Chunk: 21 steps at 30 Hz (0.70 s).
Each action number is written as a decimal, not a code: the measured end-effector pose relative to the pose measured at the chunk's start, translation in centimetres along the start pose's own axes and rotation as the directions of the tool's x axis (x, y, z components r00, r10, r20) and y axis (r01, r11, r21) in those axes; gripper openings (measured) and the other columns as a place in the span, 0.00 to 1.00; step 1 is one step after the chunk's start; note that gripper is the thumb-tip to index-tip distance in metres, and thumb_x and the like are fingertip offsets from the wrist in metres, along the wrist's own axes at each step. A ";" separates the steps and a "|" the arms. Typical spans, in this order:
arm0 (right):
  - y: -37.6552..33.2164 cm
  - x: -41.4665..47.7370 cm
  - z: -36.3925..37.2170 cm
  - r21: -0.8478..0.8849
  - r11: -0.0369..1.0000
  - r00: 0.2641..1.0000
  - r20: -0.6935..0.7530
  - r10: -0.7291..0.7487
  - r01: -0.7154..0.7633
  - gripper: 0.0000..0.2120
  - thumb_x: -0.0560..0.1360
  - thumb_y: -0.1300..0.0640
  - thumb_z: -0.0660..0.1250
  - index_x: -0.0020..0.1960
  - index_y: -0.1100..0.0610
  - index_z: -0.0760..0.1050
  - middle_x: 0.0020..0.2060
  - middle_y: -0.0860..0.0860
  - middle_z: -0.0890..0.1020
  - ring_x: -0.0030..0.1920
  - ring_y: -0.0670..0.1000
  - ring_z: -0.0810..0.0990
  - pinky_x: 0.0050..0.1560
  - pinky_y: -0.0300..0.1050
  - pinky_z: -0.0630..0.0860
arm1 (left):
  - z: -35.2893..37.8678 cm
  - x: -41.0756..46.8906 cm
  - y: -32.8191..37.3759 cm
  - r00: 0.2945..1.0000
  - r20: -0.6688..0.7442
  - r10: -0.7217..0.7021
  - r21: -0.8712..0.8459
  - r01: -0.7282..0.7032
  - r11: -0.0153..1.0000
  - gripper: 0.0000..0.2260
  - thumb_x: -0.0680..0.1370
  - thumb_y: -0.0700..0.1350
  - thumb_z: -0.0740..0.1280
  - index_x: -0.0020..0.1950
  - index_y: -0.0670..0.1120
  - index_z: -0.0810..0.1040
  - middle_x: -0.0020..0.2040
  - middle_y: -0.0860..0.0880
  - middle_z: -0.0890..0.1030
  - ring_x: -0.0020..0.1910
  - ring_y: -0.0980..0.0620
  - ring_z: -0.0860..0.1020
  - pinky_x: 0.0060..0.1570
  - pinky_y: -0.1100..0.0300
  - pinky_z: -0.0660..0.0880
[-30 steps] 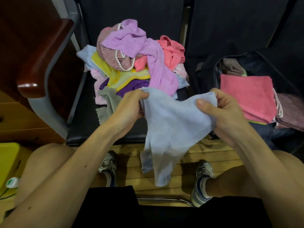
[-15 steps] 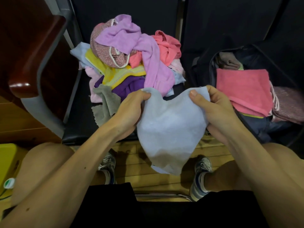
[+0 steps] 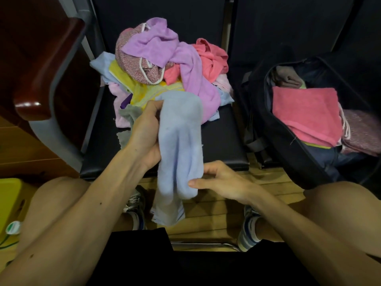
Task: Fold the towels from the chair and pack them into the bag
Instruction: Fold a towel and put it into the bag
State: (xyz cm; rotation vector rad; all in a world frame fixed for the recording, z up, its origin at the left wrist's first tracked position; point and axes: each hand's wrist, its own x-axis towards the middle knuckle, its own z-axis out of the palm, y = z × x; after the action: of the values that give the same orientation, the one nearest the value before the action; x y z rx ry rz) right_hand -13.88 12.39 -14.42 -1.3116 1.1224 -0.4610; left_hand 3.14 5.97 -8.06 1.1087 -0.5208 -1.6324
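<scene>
Head view, looking down between two bare knees. Black bag (image 3: 288, 153) at right, unzipped and gaping, holding a folded pink towel (image 3: 305, 112) uppermost, a thin yellow-green edge (image 3: 317, 145) showing beneath it, a grey cloth (image 3: 288, 77) tucked at the far end and a speckled mauve towel (image 3: 362, 133) along the right side. Loose pile of towels (image 3: 165, 69) heaped on the black chair seat (image 3: 222, 141) left of the bag: lilac, coral, yellow, pale pink, pale blue, grey.

Light blue towel (image 3: 181, 141) held upright in front of the pile, doubled lengthwise, lower end hanging past the seat's front edge above the floor. Left hand (image 3: 146, 133) gripping its upper part, fingers curled round the top corner. Right hand (image 3: 222, 182) at its lower right edge, fingers half curled, thumb tip against the cloth; whether pinching or only touching cannot be told.

Dark red wooden armrest (image 3: 47, 69) on a grey frame at left. Plank floor (image 3: 216, 213) below, with two striped shoes (image 3: 247, 230) on it. Yellow object (image 3: 10, 199) at lower left, cut off by the frame. Dark seat backs behind.
</scene>
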 end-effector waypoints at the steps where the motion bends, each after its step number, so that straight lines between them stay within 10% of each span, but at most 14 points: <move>1: -0.1 0.0 0.3 -0.003 1.000 1.000 -0.004 0.019 -0.019 0.09 0.76 0.59 0.70 0.55 0.59 0.83 0.51 0.51 0.86 0.55 0.48 0.83 0.64 0.51 0.75 | -0.1 0.0 0.1 1.000 -0.014 0.002 -0.005 -0.002 1.000 0.13 0.83 0.47 0.58 0.54 0.41 0.78 0.49 0.46 0.83 0.51 0.48 0.84 0.47 0.56 0.82; 5: -1.5 -0.6 -0.2 0.080 0.990 0.994 0.017 0.112 -0.113 0.04 0.73 0.60 0.68 0.47 0.61 0.77 0.46 0.50 0.78 0.41 0.37 0.77 0.43 0.29 0.72 | -1.3 0.2 0.6 0.984 -0.132 0.122 0.042 -0.118 0.992 0.12 0.82 0.42 0.59 0.43 0.45 0.80 0.33 0.50 0.84 0.33 0.54 0.83 0.32 0.62 0.79; 8: -1.5 -0.8 -1.7 0.403 0.893 0.967 0.230 0.113 -0.201 0.24 0.57 0.58 0.73 0.53 0.63 0.78 0.52 0.54 0.81 0.49 0.50 0.82 0.50 0.41 0.76 | -2.2 1.0 1.0 0.961 -0.232 0.149 0.101 -0.128 0.987 0.11 0.82 0.43 0.59 0.46 0.47 0.80 0.36 0.50 0.85 0.36 0.54 0.84 0.34 0.61 0.80; 12: -2.9 -2.7 -2.7 0.697 0.707 0.939 0.312 -0.144 -0.123 0.20 0.74 0.62 0.63 0.64 0.68 0.76 0.57 0.62 0.82 0.58 0.58 0.82 0.62 0.50 0.75 | -2.1 1.5 -0.2 0.979 -0.193 0.069 0.275 -0.014 0.961 0.09 0.81 0.45 0.60 0.55 0.44 0.78 0.43 0.47 0.86 0.41 0.52 0.85 0.40 0.58 0.79; 17: -4.0 -4.4 -4.6 0.744 0.630 0.971 -0.112 -0.211 0.222 0.22 0.81 0.62 0.47 0.66 0.73 0.69 0.62 0.67 0.77 0.66 0.62 0.74 0.70 0.52 0.62 | -0.6 1.0 -3.4 0.994 -0.064 -0.092 0.422 0.110 0.900 0.08 0.81 0.44 0.63 0.49 0.42 0.79 0.42 0.43 0.83 0.35 0.50 0.81 0.29 0.62 0.75; 21: -5.6 -4.2 -4.9 0.804 0.471 0.932 -0.320 -0.173 0.363 0.05 0.68 0.61 0.64 0.37 0.58 0.78 0.30 0.50 0.79 0.33 0.47 0.80 0.37 0.37 0.77 | -0.4 0.3 -6.8 0.929 0.207 -0.307 0.450 0.188 0.873 0.16 0.79 0.57 0.64 0.58 0.48 0.79 0.61 0.45 0.79 0.58 0.43 0.76 0.55 0.53 0.73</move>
State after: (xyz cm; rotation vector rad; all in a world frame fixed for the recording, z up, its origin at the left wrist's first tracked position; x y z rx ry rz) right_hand -18.13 11.78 -7.05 -0.5229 0.6369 -1.2423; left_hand 0.04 8.21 -13.71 1.3157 -0.9852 -1.9736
